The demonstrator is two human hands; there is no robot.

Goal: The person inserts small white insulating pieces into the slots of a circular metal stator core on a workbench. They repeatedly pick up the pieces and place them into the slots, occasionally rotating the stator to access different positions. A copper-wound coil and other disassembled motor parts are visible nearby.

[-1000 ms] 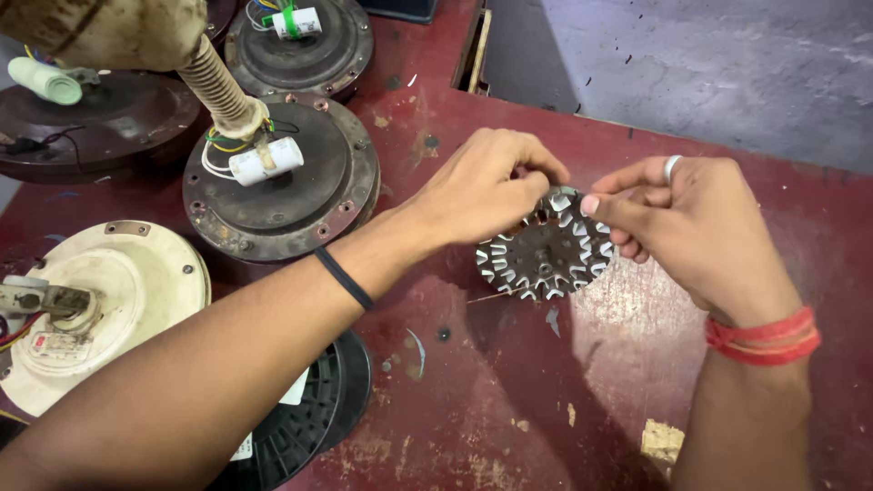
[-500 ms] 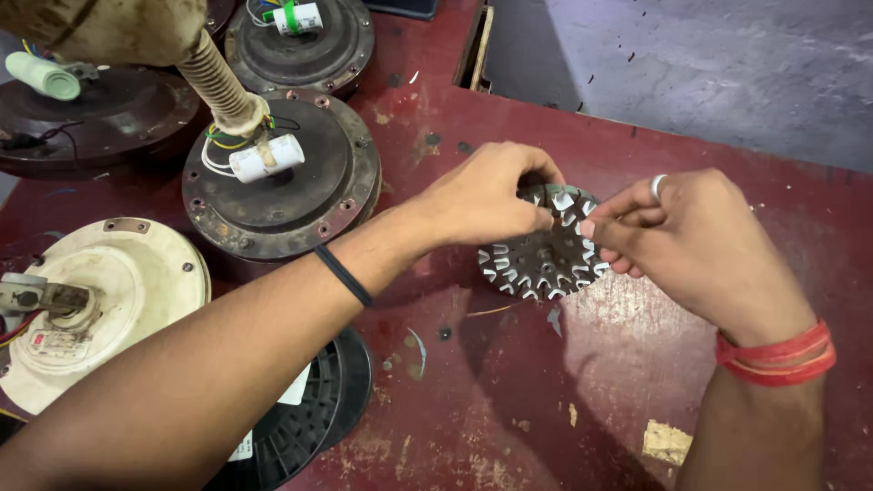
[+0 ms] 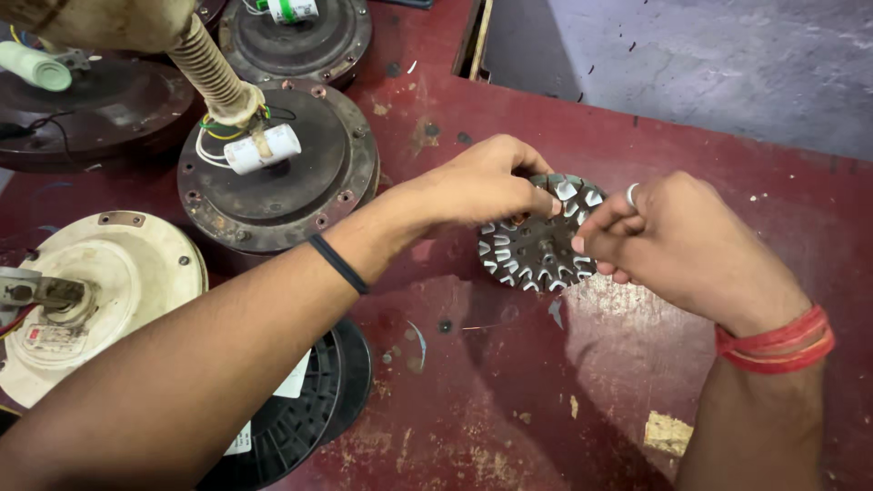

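Left hand [image 3: 477, 186] and right hand [image 3: 677, 241] both grip a toothed metal disc [image 3: 536, 245] on the red counter [image 3: 509, 400], fingers closed on its rim.

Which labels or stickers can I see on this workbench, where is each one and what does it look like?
White label: on the black spool, bottom left, partly hidden under the left forearm; rectangular, plain white.
Small label: on the cream motor housing at the left edge; rectangular, red and white.
Green band: around the white cylinder on the top motor housing.
No screens, signs or packages show.
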